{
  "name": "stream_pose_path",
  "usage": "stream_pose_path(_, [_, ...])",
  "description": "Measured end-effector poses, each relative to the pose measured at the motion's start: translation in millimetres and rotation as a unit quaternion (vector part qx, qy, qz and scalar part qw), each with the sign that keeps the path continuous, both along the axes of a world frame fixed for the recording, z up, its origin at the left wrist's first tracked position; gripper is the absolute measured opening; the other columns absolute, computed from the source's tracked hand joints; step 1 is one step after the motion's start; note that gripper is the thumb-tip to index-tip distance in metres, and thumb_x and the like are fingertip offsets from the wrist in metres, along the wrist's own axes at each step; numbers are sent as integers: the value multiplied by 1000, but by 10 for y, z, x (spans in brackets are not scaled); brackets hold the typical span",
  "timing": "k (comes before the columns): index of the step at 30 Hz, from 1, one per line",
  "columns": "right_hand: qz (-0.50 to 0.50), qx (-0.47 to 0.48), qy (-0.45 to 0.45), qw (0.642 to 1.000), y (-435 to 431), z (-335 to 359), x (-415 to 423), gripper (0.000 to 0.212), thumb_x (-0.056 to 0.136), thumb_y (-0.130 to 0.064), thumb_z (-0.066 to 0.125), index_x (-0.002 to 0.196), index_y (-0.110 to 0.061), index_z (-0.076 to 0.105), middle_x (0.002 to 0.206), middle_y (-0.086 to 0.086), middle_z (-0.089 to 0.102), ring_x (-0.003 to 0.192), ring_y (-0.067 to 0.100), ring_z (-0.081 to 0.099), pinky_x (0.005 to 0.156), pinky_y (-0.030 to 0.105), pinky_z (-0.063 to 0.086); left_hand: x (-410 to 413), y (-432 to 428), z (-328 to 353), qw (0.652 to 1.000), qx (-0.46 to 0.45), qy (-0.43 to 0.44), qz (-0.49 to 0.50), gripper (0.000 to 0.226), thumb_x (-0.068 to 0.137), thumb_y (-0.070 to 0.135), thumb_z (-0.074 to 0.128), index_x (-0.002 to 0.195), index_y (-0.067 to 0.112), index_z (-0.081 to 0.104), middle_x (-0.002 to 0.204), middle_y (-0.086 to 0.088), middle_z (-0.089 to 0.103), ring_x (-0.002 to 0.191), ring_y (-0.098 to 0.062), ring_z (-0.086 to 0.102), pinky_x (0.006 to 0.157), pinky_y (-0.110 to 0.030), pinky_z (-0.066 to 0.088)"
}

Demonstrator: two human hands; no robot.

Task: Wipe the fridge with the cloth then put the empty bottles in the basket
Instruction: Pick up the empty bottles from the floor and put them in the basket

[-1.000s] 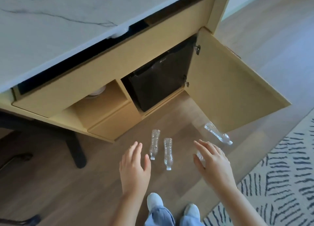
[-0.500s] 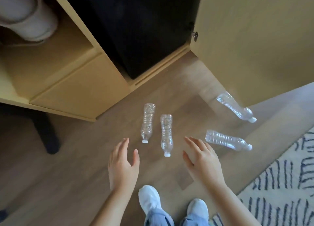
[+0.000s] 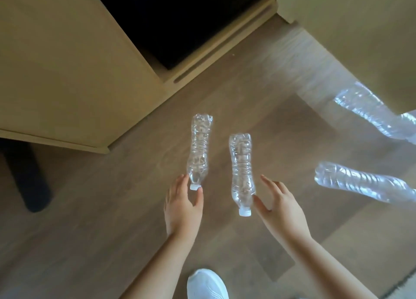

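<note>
Clear bottles (image 3: pixel 199 150) on floor (image 3: pixel 108 208) just beside hands (image 3: pixel 182 208)

Wood floor (image 3: pixel 90 231), tan cabinet (image 3: pixel 67 62), open cabinet door (image 3: pixel 360 28), 1 white shoe (image 3: pixel 207 285), dark leg (image 3: pixel 29 177)

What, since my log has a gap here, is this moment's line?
step: bottle pickup; left hand: open, at left bottle; right hand: open, beside second bottle; held: nothing

On the wooden floor (image 3: pixel 90 208) in front of the black fridge (image 3: pixel 180 17) lie clear, crumpled bottles. The left hand (image 3: pixel 183 211), fingers loosely spread, brackets the white cap of the nearest bottle (image 3: pixel 199 150). The right hand (image 3: pixel 282 211), fingers straight, is just beside the second bottle (image 3: pixel 242 168). Two blurred bottles (image 3: pixel 360 184) lie right of the fridge.
</note>
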State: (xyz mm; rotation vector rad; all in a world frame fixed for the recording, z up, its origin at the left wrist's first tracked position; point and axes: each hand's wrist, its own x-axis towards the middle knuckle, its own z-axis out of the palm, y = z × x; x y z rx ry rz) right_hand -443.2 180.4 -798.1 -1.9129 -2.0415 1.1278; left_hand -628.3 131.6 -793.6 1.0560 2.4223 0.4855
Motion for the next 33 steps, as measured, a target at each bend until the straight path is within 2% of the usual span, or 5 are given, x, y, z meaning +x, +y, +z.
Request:
stream_pose_path(12, [-83,-83,48,992,82,-947,-165,73,79,-45,63,141,-37,25,129,-8,41,115,12,46,69,24,36,-79,286,-972,999,-6,-17,27,64,83,28,63,138,14,35,140,-9,40,128,-25,36,101,-33,30])
stream_pose_path(19, [-98,-101,109,984,29,-1062,-391,72,77,-44,66,138,-41,28,106,-10,47,82,-6,47,61,9,34,-99,396,-1179,995,13,-60,75,74,77,32,70,140,24,30,135,-4,41,121,-19,43,81,-19,33])
stream_pose_path(22, [-134,-122,140,973,-6,-1014,-438,68,77,-37,67,135,-39,33,108,-7,50,81,-13,46,65,0,32,-80,369,-1109,993,25,-76,90,72,75,30,72,137,25,36,130,-3,44,116,-17,48,81,-18,34])
stream_pose_path(26, [-165,-130,161,964,-68,-749,-358,68,73,-33,72,131,-41,38,111,-6,53,96,4,51,74,12,34,-9,290,-803,989,19,-90,117,68,74,30,73,134,27,40,128,-2,45,108,-15,50,79,-18,34])
stream_pose_path(33, [-182,-85,186,962,14,330,-32,66,72,-28,74,128,-41,43,117,-7,56,99,-2,50,81,17,35,221,120,196,972,60,-129,185,65,68,22,76,125,28,47,113,6,48,94,-5,50,78,-17,35])
